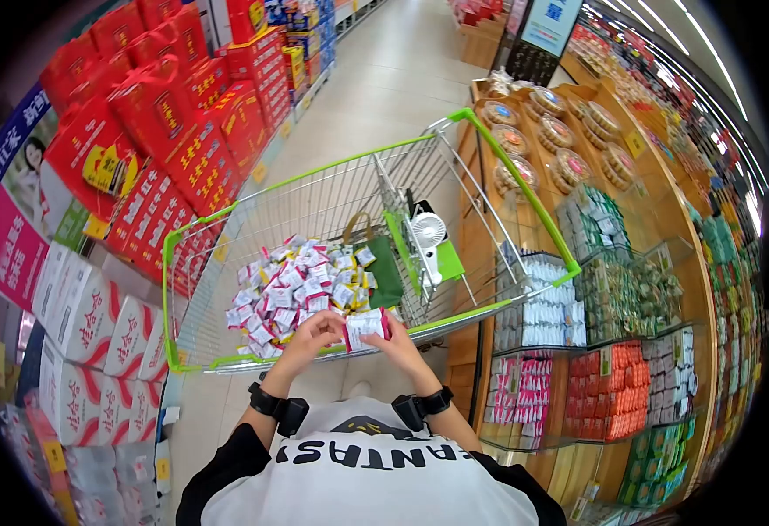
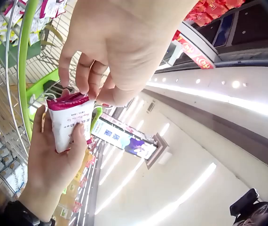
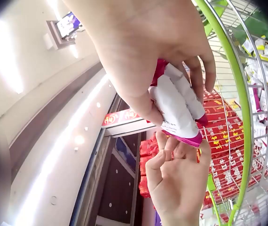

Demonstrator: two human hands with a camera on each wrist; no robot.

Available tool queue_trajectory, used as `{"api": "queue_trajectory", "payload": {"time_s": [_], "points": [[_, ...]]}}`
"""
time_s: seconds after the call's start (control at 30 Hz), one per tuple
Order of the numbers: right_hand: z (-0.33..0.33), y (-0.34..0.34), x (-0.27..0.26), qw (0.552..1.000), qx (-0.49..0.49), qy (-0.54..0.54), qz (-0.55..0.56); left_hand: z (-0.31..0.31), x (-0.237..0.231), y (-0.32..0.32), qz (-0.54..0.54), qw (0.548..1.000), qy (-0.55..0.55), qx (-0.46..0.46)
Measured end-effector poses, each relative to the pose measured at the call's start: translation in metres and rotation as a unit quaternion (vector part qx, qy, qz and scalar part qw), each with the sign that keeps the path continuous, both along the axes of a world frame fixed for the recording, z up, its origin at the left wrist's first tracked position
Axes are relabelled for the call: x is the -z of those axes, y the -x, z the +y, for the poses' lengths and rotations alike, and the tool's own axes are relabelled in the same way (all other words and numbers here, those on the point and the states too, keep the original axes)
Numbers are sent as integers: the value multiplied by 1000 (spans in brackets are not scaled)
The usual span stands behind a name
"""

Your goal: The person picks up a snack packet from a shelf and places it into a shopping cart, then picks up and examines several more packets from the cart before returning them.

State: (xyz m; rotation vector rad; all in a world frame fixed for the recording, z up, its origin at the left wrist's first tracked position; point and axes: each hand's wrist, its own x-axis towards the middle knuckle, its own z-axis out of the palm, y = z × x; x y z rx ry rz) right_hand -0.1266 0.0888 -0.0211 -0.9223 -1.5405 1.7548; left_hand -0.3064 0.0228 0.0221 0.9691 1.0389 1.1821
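- In the head view, the packet [image 1: 365,330], white with magenta ends, appears over the near side of the trolley [image 1: 465,115]. From it, a heap of similar packets [image 1: 290,285] lies toward ten o'clock, and a small white fan [image 1: 428,230] toward one o'clock.
- In the same view, the right hand [image 1: 399,346] holds the packet from four o'clock, and the left hand [image 1: 316,333] is just beside its nine o'clock end.
- In the left wrist view, the right hand comes from seven o'clock, with its thumb across the printed face, so the grip is narrow. The left fingertips are at the magenta edge, toward one o'clock; I cannot tell whether they pinch it. To handle it well, I think both hands should work close to this edge.
- In the right wrist view, the right hand holds the packet from eleven o'clock, and the left fingers curl near its lower end, toward six o'clock. The wrapper looks soft, so in my judgement a light, steady hold is better than squeezing the middle.
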Motion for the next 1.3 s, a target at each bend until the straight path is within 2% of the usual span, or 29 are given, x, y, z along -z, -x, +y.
{"api": "queue_trajectory", "payload": {"time_s": [0.17,0.3,0.37,0.43,0.53,0.57,0.63,0.7,0.8,0.87,0.9,0.97,1.07,1.17,1.3], "points": [[1,25,-7,997,-68,29,4,-16,12,14,10,996,-21,-87],[4,40,-5,994,-103,24,2,-26,7,11,103,985,-28,-134],[6,41,-6,992,-120,26,9,-29,14,8,93,985,-17,-148],[11,42,-10,987,-150,-56,11,-30,16,5,119,981,-4,-155],[29,45,6,979,-200,-33,-1,-30,11,-2,62,981,22,-180],[31,46,-8,977,-210,-31,1,-31,8,-4,43,981,33,-189],[35,48,-36,971,-232,39,-35,-31,16,-6,27,974,31,-224],[39,51,-31,971,-236,29,-6,-31,19,-9,8,966,28,-256],[47,57,-18,968,-248,-12,-45,-30,16,-12,37,958,36,-281],[47,62,-11,976,-216,4,20,-30,16,-14,43,950,58,-303],[48,63,-9,975,-223,5,20,-31,20,-15,42,948,59,-310],[52,64,-10,972,-221,82,5,-32,28,-17,7,922,88,-377],[54,65,-6,964,-245,100,-21,-33,29,-21,-37,906,89,-413],[56,68,-3,956,-275,52,-88,-37,35,-19,-41,910,101,-400],[59,72,4,954,-281,69,-84,-38,41,-18,-44,912,105,-394]]}}
